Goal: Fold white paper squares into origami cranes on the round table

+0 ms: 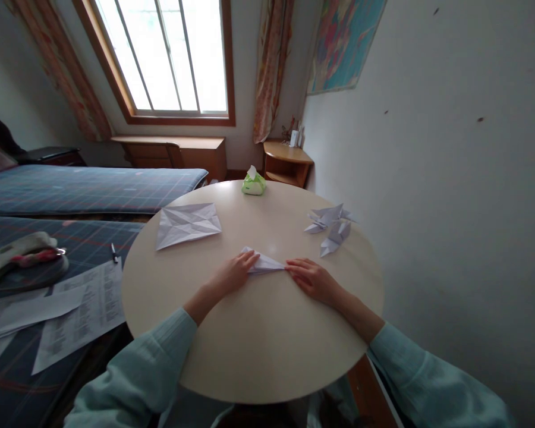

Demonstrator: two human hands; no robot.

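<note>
A narrow, pointed piece of folded white paper (pixel 267 263) lies on the round table (pixel 254 345) in front of me. My left hand (pixel 237 271) covers its wider left end, fingers over the paper and holding it. At the thin right tip, the fingers of my right hand (pixel 312 278) are closed together on the point. Farther left lies an opened white sheet (pixel 189 224) with many crease lines. Several pointed folded paper shapes (pixel 336 236) sit together toward the right edge of the table.
A green tissue pack (pixel 254 183) stands at the table's far edge. On the left, a plaid bed (pixel 84 238) holds printed sheets (pixel 82 315), a pen (pixel 114 253) and a pale bag-like item (pixel 22 255). A white wall (pixel 450 208) rises on the right.
</note>
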